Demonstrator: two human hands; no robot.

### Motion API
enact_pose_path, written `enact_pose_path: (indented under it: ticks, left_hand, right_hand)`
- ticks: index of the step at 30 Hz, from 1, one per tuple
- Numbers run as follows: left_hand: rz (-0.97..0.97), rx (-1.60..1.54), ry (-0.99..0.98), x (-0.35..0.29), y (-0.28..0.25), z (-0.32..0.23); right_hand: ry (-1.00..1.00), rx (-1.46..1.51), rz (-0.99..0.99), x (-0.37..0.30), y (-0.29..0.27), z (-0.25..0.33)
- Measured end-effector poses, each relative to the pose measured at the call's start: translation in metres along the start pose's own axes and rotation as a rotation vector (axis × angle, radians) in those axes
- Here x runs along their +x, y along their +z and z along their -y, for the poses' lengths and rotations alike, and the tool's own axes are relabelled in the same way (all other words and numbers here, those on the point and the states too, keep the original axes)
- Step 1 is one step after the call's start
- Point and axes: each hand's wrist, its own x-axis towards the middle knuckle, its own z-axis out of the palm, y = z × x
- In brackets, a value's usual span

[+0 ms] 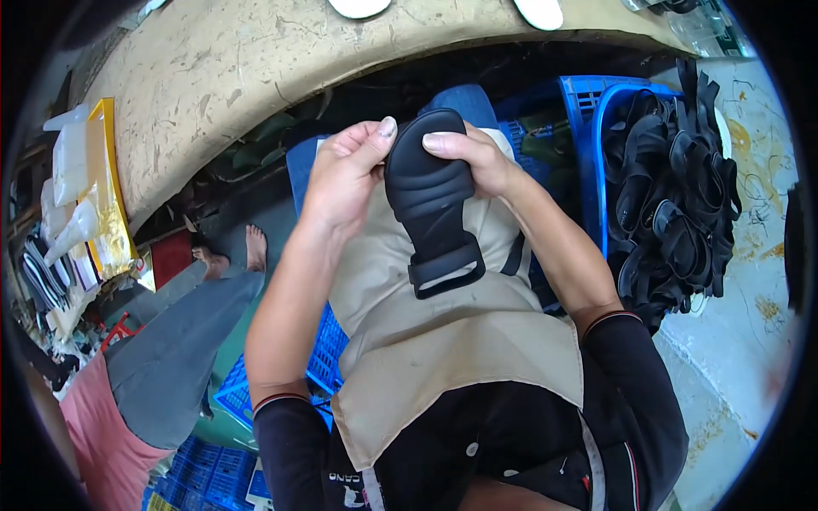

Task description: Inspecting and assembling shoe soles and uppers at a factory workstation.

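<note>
A black sandal (433, 192) is held up above my lap, with its rounded end away from me. It has ridged bands across the middle and a looped strap at the near end. My right hand (481, 162) grips the far right part, thumb flat on top and fingers hidden beneath. At the left edge of that rounded end, my left hand (351, 166) is closed, thumb and bent fingers pinching the rim. The underside of the sandal is hidden.
A blue basket (602, 170) heaped with black strappy sandals (669, 187) stands at my right. Ahead is a worn tan bench (247, 68) with white sole-shaped pieces (538, 12). A person (170, 358) sits at left, near a yellow tray (109, 187) with white bottles.
</note>
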Motion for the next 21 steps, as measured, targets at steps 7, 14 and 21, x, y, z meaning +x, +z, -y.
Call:
enact_pose_path:
  ticks: [7, 14, 21]
  left_hand:
    - [0.082, 0.276, 0.047, 0.003, -0.016, -0.023]
    - [-0.014, 0.099, -0.038, 0.005, -0.007, -0.023]
    - [0.139, 0.348, -0.058, 0.014, -0.018, -0.047]
  right_hand:
    - [-0.023, -0.124, 0.053, 0.007, 0.005, -0.001]
    - [0.011, -0.118, 0.018, 0.010, 0.010, -0.003]
    - [0.005, -0.184, 0.073, 0.014, 0.014, 0.002]
